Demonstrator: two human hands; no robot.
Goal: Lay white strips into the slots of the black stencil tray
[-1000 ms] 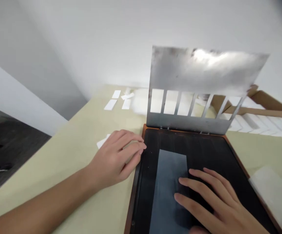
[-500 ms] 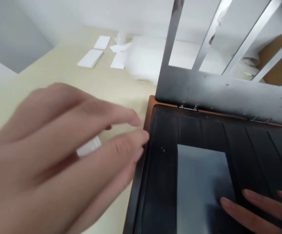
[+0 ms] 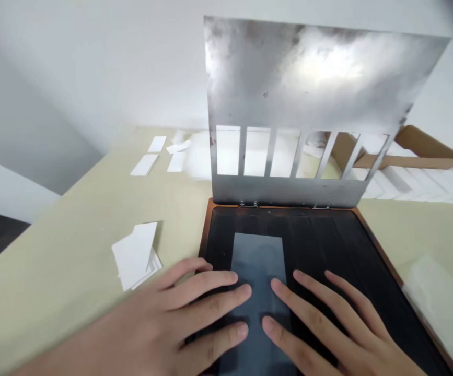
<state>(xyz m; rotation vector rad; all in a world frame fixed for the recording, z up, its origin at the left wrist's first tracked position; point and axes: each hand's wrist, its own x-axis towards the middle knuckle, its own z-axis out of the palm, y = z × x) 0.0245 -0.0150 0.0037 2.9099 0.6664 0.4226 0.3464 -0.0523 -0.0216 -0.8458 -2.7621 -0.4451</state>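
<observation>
A black pad in a brown wooden frame (image 3: 205, 224) lies on the table in front of me. Its hinged metal plate (image 3: 308, 78), with several slots along the bottom, stands raised at the far edge. A grey-blue rectangular sheet (image 3: 258, 261) lies on the left part of the pad. My left hand (image 3: 179, 318) rests flat with fingers spread, fingertips on the sheet's left side. My right hand (image 3: 320, 324) also lies flat and open, fingertips on the sheet's right side. Neither hand holds anything.
A small stack of white cards (image 3: 136, 255) lies on the beige table (image 3: 73, 250) left of the frame. More white cards (image 3: 144, 164) sit at the far left. A cardboard box (image 3: 422, 151) with white packets stands at the back right. A white pad (image 3: 441, 303) lies at the right.
My left hand has come off the table beside the frame and now lies on the sheet. The right hand has shifted left on the sheet. The stack of white cards is now uncovered.
</observation>
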